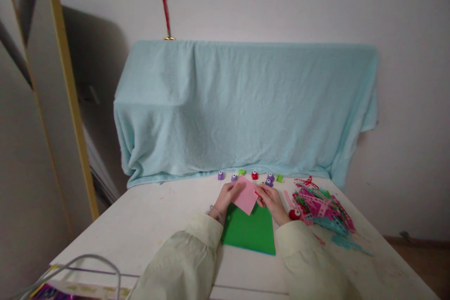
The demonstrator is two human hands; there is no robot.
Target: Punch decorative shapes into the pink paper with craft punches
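Observation:
My left hand (228, 199) and my right hand (270, 200) both hold a small pink paper sheet (245, 195) just above the white table (147, 225). The left hand grips its left edge, the right hand its right edge. Under the pink sheet lies a green sheet (250, 232) flat on the table. Something small and red shows at my right fingers; I cannot tell what it is. Pale sleeves cover both forearms.
Several small craft punches (254, 176), purple, green and red, line the table's far side. A pile of pink and teal paper cuttings (321, 206) lies at the right, a red punch (294, 214) beside it. A light blue cloth (242, 108) drapes something behind. A framed board (66, 84) leans at left.

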